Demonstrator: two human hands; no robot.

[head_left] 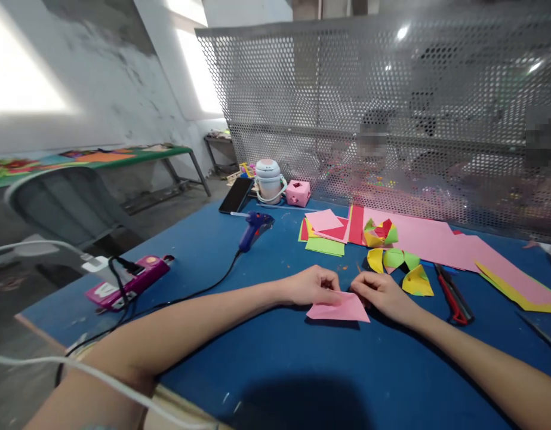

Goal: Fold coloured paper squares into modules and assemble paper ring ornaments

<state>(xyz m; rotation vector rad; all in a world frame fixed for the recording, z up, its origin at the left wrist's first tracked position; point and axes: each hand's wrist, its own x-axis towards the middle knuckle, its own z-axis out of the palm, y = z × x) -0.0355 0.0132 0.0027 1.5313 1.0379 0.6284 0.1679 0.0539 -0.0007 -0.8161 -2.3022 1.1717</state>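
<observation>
Pink paper pinched between both hands.

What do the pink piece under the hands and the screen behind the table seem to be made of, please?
The pink piece looks like thin matt paper: it lies folded flat with crisp edges. The screen looks like grey sheet metal: regular punched holes and glints.

No legible text, brand, number or sign found. The white label on the power strip is too blurred to read. The visible face of the pink paper is plain. Any marking on the glue gun cannot be made out.
</observation>
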